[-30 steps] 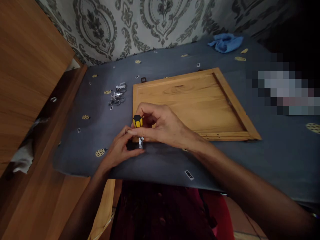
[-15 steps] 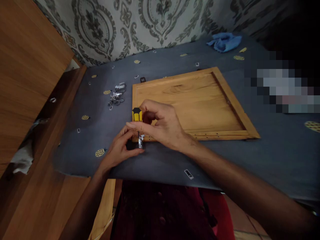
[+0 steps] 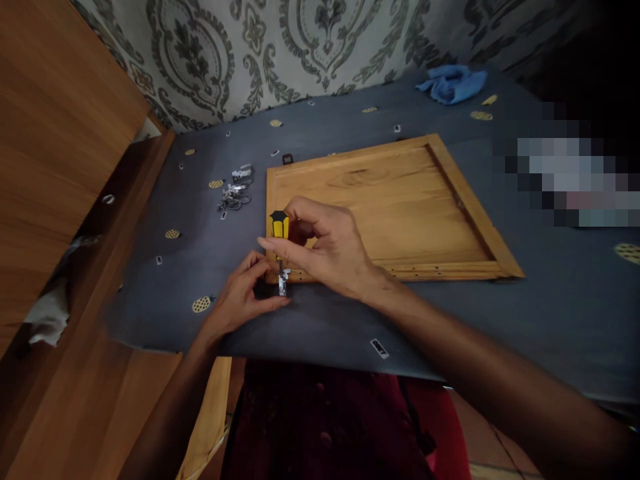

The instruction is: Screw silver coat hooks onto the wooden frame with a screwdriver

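Observation:
My right hand (image 3: pixel 330 250) is closed around the yellow and black handle of a screwdriver (image 3: pixel 280 227), held upright with its shaft pointing down. The tip meets a small metal hinge (image 3: pixel 283 282) at the near left corner of a framed wooden panel (image 3: pixel 390 207). Thumb and fingers of my left hand (image 3: pixel 245 293) curl about that hinge and steady it against the panel's edge. Several small dark holes show along the near frame rail. The screw under the tip is too small to make out.
Several metal hinges (image 3: pixel 235 190) lie in a pile left of the panel. A blue cloth (image 3: pixel 453 85) rests at the back right of the dark tablecloth (image 3: pixel 320 333). A small black buckle-like piece (image 3: pixel 287 159) sits behind the panel. Wooden furniture (image 3: pixel 60 133) borders the left side.
The screwdriver stands slightly more upright, its handle shifted a little right. Both hands keep their places at the hinge, and the whole view has drifted slightly.

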The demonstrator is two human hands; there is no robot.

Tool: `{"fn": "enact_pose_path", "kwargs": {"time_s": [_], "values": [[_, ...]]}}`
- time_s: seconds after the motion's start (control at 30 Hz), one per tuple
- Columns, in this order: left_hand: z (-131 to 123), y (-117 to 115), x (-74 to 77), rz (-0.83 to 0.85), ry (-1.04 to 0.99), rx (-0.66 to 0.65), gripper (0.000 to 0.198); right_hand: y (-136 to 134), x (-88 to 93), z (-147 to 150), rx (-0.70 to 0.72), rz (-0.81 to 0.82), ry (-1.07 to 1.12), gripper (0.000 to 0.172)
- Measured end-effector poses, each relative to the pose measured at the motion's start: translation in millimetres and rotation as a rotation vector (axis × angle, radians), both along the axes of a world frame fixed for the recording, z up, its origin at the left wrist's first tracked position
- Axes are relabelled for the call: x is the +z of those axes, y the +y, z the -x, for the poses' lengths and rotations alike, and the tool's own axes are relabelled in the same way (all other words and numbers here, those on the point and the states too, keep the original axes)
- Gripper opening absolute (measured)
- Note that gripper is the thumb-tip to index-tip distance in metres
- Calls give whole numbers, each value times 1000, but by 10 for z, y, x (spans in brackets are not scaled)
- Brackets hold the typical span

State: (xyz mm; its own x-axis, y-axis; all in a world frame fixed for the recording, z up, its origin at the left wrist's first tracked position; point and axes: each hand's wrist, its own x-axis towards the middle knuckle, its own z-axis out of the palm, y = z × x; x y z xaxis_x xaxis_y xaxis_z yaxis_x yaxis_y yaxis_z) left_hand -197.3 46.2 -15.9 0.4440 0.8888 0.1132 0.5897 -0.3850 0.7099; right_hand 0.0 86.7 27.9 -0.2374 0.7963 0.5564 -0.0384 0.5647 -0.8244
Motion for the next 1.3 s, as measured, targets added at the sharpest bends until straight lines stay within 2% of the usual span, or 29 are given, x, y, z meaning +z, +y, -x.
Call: {"fn": "enact_pose_path", "kwargs": {"time_s": [0.17,0.5,0.8,0.93,1.1,1.17,1.3], "values": [[-3,0,8,-5,19,8,35,1,-15,5,28,22,6,34],[9,2,-16,-34,4,-13,33,-1,-24,2,19,6,-50,33],[17,1,-45,-48,14,6,34,32,120,-140,287,69,-101,13],[17,2,-40,-41,21,8,34,48,90,-124,262,68,-22,23],[14,5,-46,-65,34,10,35,38,36,-56,236,143,46,37],[12,5,-46,-73,30,4,33,30,49,-60,242,158,39,33],[10,6,-36,-59,6,-7,35,18,87,-99,276,168,-40,13]]}}
